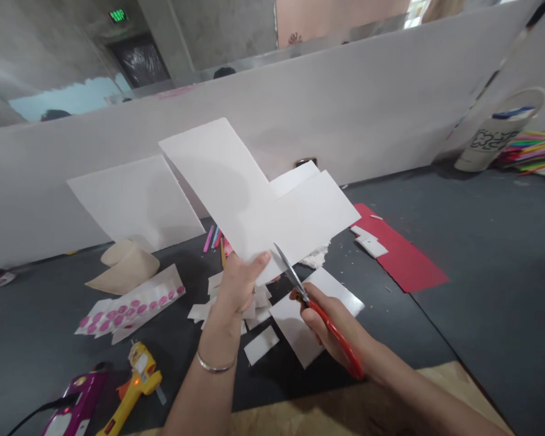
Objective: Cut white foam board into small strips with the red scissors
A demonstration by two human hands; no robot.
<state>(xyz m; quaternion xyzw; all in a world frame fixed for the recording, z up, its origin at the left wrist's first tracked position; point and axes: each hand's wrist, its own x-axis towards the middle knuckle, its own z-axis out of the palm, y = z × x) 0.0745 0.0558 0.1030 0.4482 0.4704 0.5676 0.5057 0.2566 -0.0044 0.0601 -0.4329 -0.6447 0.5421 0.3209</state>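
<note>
My left hand pinches the lower edge of a white foam board, its thumb on the near face. The board is held up and tilted above the table, with a wide panel jutting out to the right. Red-handled scissors are gripped in my right hand. Their blades lie against the board's lower edge, just right of my left thumb; whether they bite into it I cannot tell. Below the hands lie a glossy white sheet, a small white rectangle and several white offcuts, partly hidden by my left arm.
On the left are a yellow glue gun, a purple corded device, pink-dotted strips and a curled beige sheet. Another white board leans on the partition. A red sheet and a beige holder are right.
</note>
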